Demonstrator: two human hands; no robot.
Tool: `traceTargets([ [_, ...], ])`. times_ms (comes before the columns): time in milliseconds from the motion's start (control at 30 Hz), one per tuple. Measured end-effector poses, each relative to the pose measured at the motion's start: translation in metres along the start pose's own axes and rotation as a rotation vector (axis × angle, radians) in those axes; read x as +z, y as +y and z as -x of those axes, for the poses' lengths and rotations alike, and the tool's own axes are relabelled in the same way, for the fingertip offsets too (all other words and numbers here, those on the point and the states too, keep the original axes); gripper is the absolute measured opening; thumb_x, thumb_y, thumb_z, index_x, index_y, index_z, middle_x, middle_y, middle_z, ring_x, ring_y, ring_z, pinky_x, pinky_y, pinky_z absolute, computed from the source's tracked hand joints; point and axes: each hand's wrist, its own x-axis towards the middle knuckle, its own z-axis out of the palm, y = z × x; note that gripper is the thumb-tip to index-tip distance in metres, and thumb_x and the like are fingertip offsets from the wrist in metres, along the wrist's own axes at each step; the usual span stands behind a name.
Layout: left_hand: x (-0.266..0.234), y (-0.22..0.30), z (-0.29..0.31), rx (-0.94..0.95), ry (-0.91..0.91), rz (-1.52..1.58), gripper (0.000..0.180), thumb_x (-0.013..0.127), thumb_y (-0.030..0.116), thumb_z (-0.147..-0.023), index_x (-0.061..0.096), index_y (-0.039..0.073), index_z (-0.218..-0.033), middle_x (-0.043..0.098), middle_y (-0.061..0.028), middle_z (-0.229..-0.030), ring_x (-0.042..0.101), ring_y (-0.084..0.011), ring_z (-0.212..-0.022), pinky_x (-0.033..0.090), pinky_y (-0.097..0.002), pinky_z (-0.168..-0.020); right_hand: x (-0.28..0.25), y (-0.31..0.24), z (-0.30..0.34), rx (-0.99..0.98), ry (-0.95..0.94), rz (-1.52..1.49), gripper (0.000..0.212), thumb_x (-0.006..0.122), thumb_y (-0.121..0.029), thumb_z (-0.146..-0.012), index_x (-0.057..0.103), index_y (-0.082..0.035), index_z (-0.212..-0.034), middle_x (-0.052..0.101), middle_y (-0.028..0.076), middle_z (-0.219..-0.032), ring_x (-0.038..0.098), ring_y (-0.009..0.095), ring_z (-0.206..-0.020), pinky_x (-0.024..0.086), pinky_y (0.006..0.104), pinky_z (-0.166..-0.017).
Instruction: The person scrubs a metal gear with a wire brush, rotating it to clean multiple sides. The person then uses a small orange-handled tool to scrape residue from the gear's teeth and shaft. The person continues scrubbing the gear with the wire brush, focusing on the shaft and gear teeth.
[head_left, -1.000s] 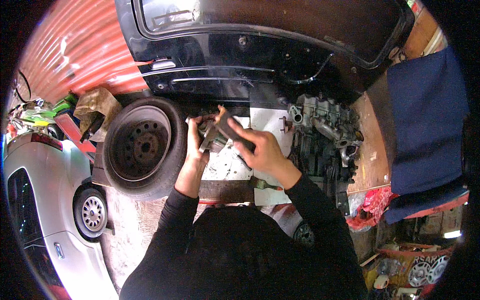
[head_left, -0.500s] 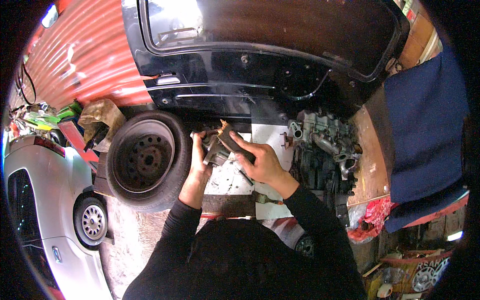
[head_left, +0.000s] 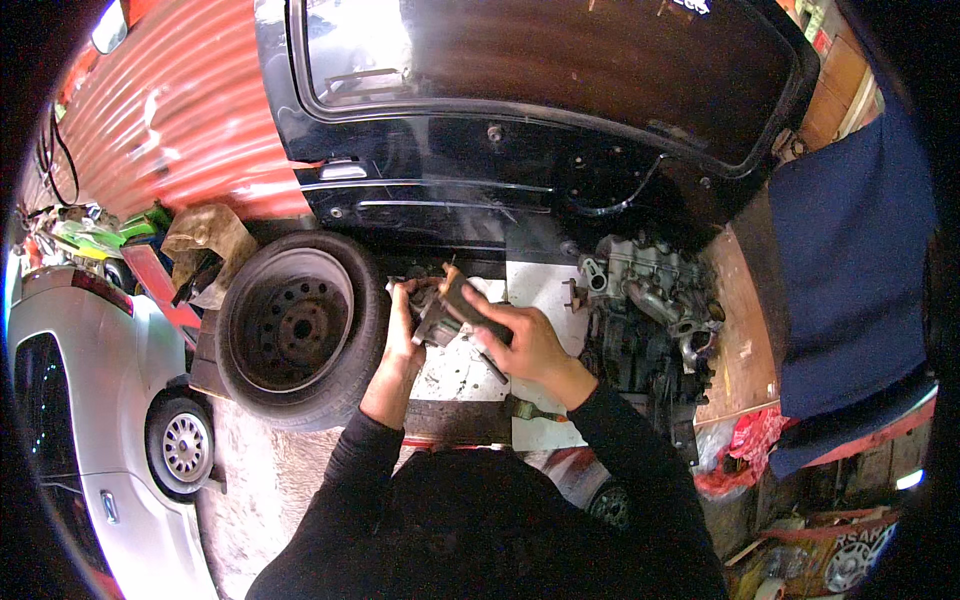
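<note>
My left hand (head_left: 400, 335) is closed around a grey metal machine part (head_left: 436, 326), held up over the white, dark-spotted board (head_left: 450, 375). In my right hand (head_left: 535, 345) is a dark block with a tan edge (head_left: 452, 292), gripped from above with the fingers along it. The block lies against or just over the upper right side of the metal part; exact contact is hard to tell. Below my right fingers a short dark rod (head_left: 492, 369) slants over the board. A flat brush-like tool (head_left: 536, 409) rests near my right wrist.
A tyre on a steel rim (head_left: 300, 330) stands close at left. An engine (head_left: 650, 320) sits to the right. Behind the board is a black vehicle door panel (head_left: 430, 160). Dark blue cloth (head_left: 850, 280) hangs at far right, and a silver car (head_left: 120, 400) is at far left.
The block in my right hand has shifted slightly nearer to me across the metal part. Both hands keep their grip. The whole view has moved a little.
</note>
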Motion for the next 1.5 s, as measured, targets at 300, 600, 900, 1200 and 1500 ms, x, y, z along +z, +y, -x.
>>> traceTargets([
  [300,0.006,-0.003,-0.003,0.003,-0.03,-0.021,0.043,0.05,0.043,-0.095,0.064,0.006,-0.112,0.068,-0.009,-0.109,0.063,-0.0236,-0.101,0.048,-0.0375,-0.094,-0.002,0.009,0.003,0.002,0.045,0.038,0.063,0.069,-0.021,-0.085,0.048,-0.029,-0.145,0.069,0.018,-0.088,0.066,0.038,-0.073,0.055,0.0435,-0.071],
  [600,0.006,-0.005,-0.002,-0.082,-0.021,0.096,0.048,0.05,0.049,-0.095,0.062,0.006,-0.114,0.066,-0.0095,-0.111,0.063,-0.0239,-0.102,0.048,-0.0373,-0.094,-0.012,-0.007,0.001,-0.015,-0.013,-0.014,0.06,0.067,-0.008,-0.084,0.051,-0.012,-0.142,0.07,0.022,-0.099,0.07,0.036,-0.083,0.055,0.0388,-0.076],
  [900,0.006,0.005,0.001,-0.126,-0.031,0.098,0.049,0.051,0.05,-0.093,0.062,0.007,-0.113,0.067,-0.0095,-0.109,0.063,-0.025,-0.102,0.048,-0.0378,-0.095,-0.018,-0.021,0.003,0.007,-0.1,0.006,0.06,0.065,-0.007,-0.084,0.051,-0.014,-0.142,0.07,0.023,-0.099,0.07,0.037,-0.086,0.055,0.0389,-0.08],
  [1200,-0.002,0.001,-0.004,-0.065,-0.019,0.091,0.046,0.051,0.047,-0.094,0.062,0.006,-0.112,0.067,-0.0105,-0.108,0.063,-0.0238,-0.099,0.049,-0.037,-0.093,-0.012,-0.023,0.002,0.002,-0.07,0.047,0.06,0.066,-0.011,-0.086,0.05,-0.015,-0.143,0.07,0.022,-0.097,0.069,0.037,-0.079,0.055,0.0395,-0.072],
  [1500,0.005,0.005,0.0,-0.03,-0.041,0.094,0.044,0.048,0.043,-0.096,0.064,0.006,-0.113,0.067,-0.0102,-0.111,0.063,-0.0241,-0.103,0.048,-0.0377,-0.095,-0.008,-0.01,-0.003,0.063,0.031,0.051,0.059,0.064,-0.026,-0.09,0.046,-0.03,-0.145,0.069,0.02,-0.105,0.068,0.039,-0.078,0.056,0.0464,-0.074],
])
